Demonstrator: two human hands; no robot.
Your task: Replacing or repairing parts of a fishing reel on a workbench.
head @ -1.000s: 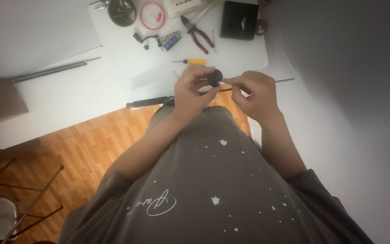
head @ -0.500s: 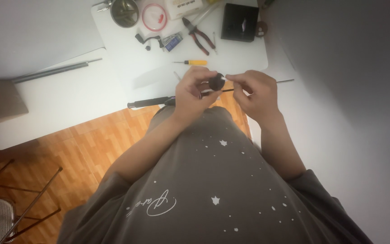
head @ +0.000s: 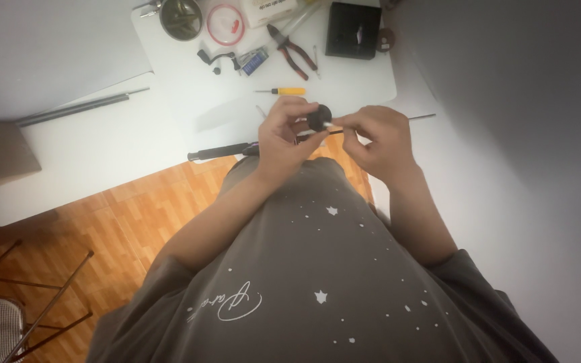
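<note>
From the head view, both hands meet just above the near edge of the white tabletop [head: 169, 134], in front of the person's chest. The left hand [head: 284, 138] has its fingers clenched around a small round black part [head: 319, 117], pinched between thumb and fingertips so that its flat face turns toward the right. The right hand [head: 378, 138] grasps a thin tool [head: 334, 125] in a fingertip pinch; its long axis runs roughly left to right, and its pale tip touches the black part's right side. So the part lies immediately left of the right fingers, with the tool lined up along the gap between the two hands, and the left hand is the one already on it. A slim metal rod [head: 421, 117] shows just past the right hand, but whether it belongs to the tool cannot be told. Below the left hand a dark rod-like handle [head: 216, 151] lies along the tabletop's near edge. Farther off sit a yellow-handled screwdriver [head: 284, 91], red-handled pliers [head: 294, 54], a black box [head: 352, 30], a red ring [head: 224, 15] and a round dark dish [head: 180, 17].
</note>
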